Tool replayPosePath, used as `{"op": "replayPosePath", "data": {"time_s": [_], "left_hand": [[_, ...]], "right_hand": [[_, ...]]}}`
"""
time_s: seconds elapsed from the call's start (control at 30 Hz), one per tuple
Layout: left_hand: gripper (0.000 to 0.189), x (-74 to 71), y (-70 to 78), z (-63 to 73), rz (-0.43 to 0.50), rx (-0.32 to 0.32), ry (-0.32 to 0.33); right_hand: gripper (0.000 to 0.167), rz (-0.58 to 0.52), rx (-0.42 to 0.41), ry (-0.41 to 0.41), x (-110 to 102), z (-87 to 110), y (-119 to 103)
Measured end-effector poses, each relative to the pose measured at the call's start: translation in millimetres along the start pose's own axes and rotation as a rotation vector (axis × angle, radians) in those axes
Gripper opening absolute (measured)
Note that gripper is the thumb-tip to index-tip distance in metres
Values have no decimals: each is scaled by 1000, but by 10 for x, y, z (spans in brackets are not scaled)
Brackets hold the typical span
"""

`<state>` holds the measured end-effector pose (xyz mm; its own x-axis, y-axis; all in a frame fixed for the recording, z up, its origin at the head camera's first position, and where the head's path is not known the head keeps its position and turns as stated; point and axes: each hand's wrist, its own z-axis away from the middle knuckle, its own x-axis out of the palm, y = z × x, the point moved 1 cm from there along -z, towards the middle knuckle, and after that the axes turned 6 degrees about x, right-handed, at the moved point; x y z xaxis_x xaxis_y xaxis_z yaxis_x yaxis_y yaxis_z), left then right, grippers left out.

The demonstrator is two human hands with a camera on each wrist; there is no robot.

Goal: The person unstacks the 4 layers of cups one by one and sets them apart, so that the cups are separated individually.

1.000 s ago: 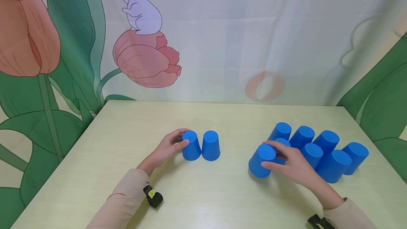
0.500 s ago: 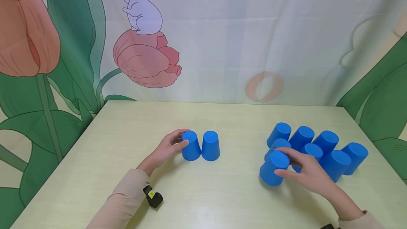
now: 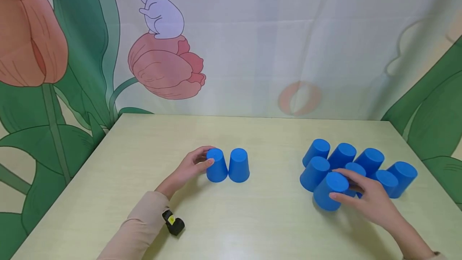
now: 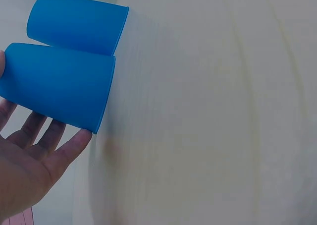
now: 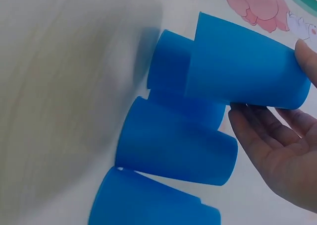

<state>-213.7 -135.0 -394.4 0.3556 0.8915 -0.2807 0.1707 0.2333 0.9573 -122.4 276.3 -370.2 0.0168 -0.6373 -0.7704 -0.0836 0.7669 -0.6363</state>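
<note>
My left hand (image 3: 189, 167) holds an upside-down blue cup (image 3: 217, 167) on the table, thumb at its near side and fingers at its far left. Right beside it stands a second inverted blue cup (image 3: 239, 166). In the left wrist view, fingertips lie along the wall of the held cup (image 4: 59, 86), and the other cup (image 4: 77, 24) is close alongside. My right hand (image 3: 371, 200) pinches another inverted blue cup (image 3: 328, 195) between thumb and fingers, in front of the cup group at right. The right wrist view has this cup (image 5: 247, 64) overlapping its neighbours.
Several more inverted blue cups stand grouped at the table's right, including a near-left one (image 3: 315, 173), a back one (image 3: 343, 157) and a far-right one (image 3: 403, 177). The pale table (image 3: 162, 131) ends at a printed curtain (image 3: 245, 51) behind.
My right hand has carried its cup rightward and slightly nearer to me, along the front of the group, uncovering the near-left cup. The left hand and its two cups stay put.
</note>
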Motion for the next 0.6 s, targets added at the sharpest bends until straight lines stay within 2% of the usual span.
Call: {"op": "replayPosePath", "data": {"time_s": [0.43, 0.6], "left_hand": [[43, 8, 51, 22, -25, -9, 5], [43, 2, -18, -8, -14, -5, 3]], "right_hand": [[66, 55, 44, -33, 58, -22, 143], [67, 52, 27, 19, 31, -12, 108]]}}
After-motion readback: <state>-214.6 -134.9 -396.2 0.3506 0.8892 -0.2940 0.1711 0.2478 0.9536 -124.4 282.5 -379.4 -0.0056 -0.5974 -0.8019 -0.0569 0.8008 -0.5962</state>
